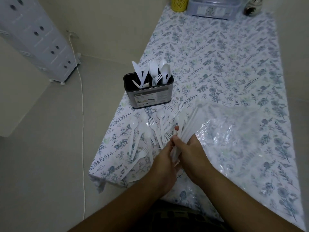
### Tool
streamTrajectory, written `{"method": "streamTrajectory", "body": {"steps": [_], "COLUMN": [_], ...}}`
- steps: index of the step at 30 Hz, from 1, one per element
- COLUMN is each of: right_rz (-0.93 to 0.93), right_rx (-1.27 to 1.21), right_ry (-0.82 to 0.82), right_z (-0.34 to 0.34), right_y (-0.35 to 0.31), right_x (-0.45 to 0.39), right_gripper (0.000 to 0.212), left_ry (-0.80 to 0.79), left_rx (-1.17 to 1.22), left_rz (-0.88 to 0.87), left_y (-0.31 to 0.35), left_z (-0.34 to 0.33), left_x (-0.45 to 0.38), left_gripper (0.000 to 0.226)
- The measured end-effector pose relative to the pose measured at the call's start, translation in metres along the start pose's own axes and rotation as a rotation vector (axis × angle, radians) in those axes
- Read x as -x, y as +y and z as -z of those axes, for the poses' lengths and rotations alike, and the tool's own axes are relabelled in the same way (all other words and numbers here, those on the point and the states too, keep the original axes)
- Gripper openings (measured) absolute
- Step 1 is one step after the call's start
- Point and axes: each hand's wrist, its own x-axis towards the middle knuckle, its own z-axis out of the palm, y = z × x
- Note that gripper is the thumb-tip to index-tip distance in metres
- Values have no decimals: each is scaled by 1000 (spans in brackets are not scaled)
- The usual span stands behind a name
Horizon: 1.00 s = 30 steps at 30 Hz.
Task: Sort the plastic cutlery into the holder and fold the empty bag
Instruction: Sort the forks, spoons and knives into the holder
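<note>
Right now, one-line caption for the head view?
Both hands grip a bundle of white cutlery beside the partly filled holder.

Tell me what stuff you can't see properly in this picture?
Head view only:
- Bundle of cutlery: blurred, lower ends hidden inside the right hand and left hand; kind and count unclear.
- Holder: label print too small; cutlery bases hidden by its walls.
- Yellow cup and clear box: cut off by the top edge.

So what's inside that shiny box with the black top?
Inside the holder stand white plastic knives on the left, forks in the middle and spoons on the right. Its walls hide their lower ends and the bottom.
</note>
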Motion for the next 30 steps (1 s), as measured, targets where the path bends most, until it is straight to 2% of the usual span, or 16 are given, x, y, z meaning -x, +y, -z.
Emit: {"method": "streamTrajectory", "body": {"steps": [4,7,11,13,16,19,24,27,30], "right_rz": [13,-18,-118,-139,-98,-47,28,133,262], "right_rx": [56,143,93,31,114,250,543,653,641], "right_ry": [-34,-100,-123,-132,-207,-201,-278,-291,-283], "right_z": [6,7,5,8,10,11,-4,-17,-40], "right_y": [-5,-7,-2,-2,-7,-7,-30,-46,-70], "right_x": [-3,-2,1,0,6,3,1,-6,-15], "right_gripper": [28,31,43,41,37,30,31,23,17], "left_ry": [88,18,-15,16,77,127,65,139,185], "left_rx": [-297,-484,-684,-764,-876,-922,-736,-765,-833], "left_rz": [-237,-388,-502,-551,-621,-683,-678,-785,-911], "left_y": [15,33,39,32,27,32,48,62,95], "left_z": [9,14,9,14,23,28,40,49,55], "left_x": [8,7,10,3,-5,-5,1,0,1], "left_gripper": [29,22,28,28,29,24,25,24,22]}}
